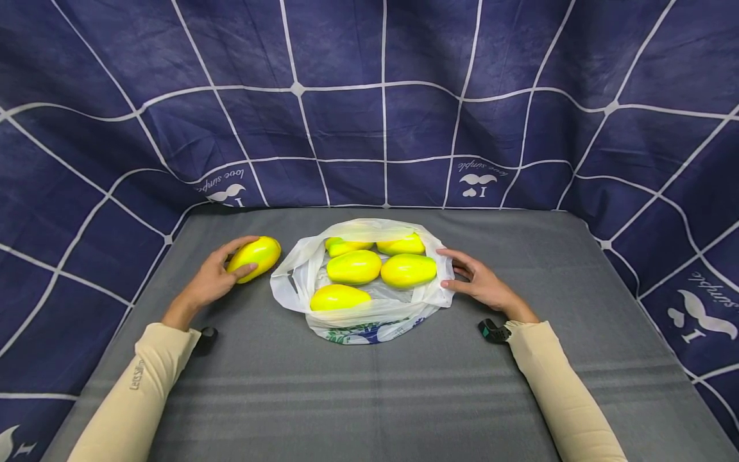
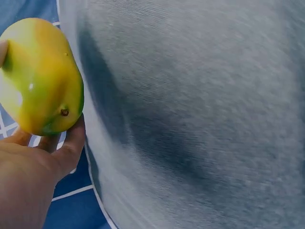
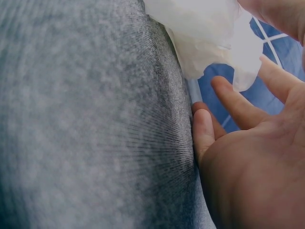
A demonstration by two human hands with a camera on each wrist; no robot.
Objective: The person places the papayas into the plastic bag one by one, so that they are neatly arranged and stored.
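Observation:
My left hand (image 1: 216,274) holds a yellow mango (image 1: 260,258) just left of the bag, fingers over its far side and thumb on its near side. Up close in the left wrist view, the mango (image 2: 45,78) shows green patches and a small dark stem spot. A white plastic bag (image 1: 291,289) lies with its mouth spread wide, and several yellow mangoes (image 1: 353,267) are inside. At the bag's right rim, my right hand (image 1: 482,285) touches the plastic with thumb and forefinger apart. The right wrist view shows the bag (image 3: 214,38) by the spread fingers; some fingertips are hidden.
A grey cloth (image 1: 369,398) covers the table. Dark blue fabric with white lines (image 1: 346,122) hangs behind it and along both sides. Green and blue print (image 1: 375,332) marks the bag's front.

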